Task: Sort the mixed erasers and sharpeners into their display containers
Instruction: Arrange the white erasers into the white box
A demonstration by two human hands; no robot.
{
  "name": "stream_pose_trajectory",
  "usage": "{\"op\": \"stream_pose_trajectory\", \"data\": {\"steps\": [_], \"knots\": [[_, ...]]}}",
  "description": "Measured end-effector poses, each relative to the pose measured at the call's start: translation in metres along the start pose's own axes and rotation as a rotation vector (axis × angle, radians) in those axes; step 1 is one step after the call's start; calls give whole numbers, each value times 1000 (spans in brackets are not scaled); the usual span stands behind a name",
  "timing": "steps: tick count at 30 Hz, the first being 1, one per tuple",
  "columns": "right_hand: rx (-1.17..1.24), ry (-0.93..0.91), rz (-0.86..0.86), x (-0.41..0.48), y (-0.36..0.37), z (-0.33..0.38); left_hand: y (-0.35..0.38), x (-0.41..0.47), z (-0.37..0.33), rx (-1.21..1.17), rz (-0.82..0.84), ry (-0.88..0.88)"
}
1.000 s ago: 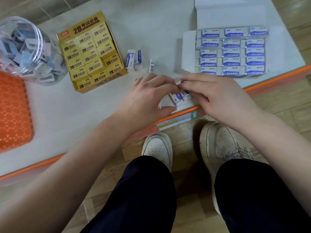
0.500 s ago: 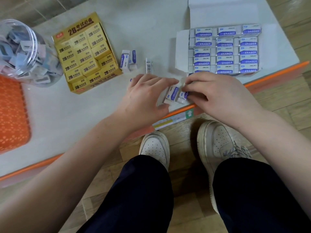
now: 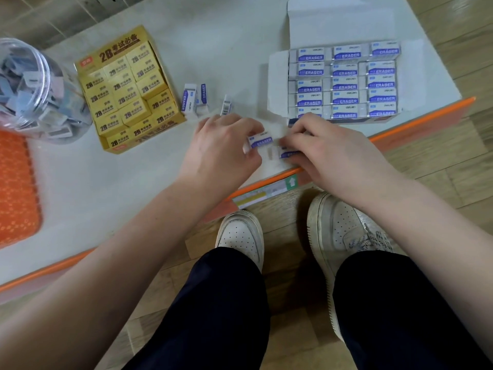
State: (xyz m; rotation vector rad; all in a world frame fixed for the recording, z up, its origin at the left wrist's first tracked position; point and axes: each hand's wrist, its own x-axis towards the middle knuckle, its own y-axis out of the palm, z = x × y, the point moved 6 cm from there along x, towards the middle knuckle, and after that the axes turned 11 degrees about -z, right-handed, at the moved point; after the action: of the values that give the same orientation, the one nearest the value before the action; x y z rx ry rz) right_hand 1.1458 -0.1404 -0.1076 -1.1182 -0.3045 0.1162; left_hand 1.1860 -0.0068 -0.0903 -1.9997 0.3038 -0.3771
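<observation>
A: Step? We're on the blue ones, gathering loose pieces at the table (image 3: pixel 133 182) edge.

B: Agreed. Our left hand (image 3: pixel 221 145) pinches one eraser (image 3: pixel 260 141), label up. Our right hand (image 3: pixel 328 150) is curled over a second eraser (image 3: pixel 288 154) by the edge; gripping or only pressing, we can't tell.

A: Target is the white box (image 3: pixel 277 81), just beyond the right hand. Rows look nearly full.

B: So next we need a free slot, probably in the near row, and a flat, label-up drop.

A: Then the strays (image 3: pixel 190 98) beside the yellow box (image 3: pixel 117 50). The jar (image 3: pixel 34 89) of sharpeners sits far left, well apart from both hands.
</observation>
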Motion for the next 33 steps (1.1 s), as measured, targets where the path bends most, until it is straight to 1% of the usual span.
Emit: {"op": "stream_pose_trajectory", "data": {"steps": [2,5,8,11,14,17,20,23,26,29,33], "knots": [[87,9,-31,0,-10,-3,-10,7,-3,-89,-83,-21],[170,67,-159,7,-38,-21,-24,20,-11,-173,-184,-50],[88,136,-274,15,-68,-51,-23,41,-27,-194,-202,-19],[-10,259,-348,17,-85,-81,-5,66,-50,-190,-149,67],[-48,345,-360,16,-87,-100,20,82,-70,-120,-62,164],[-29,366,-376,15,-83,-104,41,92,-72,-102,-5,141],[-16,371,-379,13,-76,-102,46,97,-67,-136,-37,119],[-52,370,-377,11,-73,-101,45,92,-67,-183,-61,141],[-99,352,-340,13,-72,-100,42,86,-65,-237,-152,173],[-129,370,-309,15,-71,-98,41,86,-58,-178,-185,142],[-142,392,-299,16,-71,-96,39,87,-61,-98,-214,164]]}}
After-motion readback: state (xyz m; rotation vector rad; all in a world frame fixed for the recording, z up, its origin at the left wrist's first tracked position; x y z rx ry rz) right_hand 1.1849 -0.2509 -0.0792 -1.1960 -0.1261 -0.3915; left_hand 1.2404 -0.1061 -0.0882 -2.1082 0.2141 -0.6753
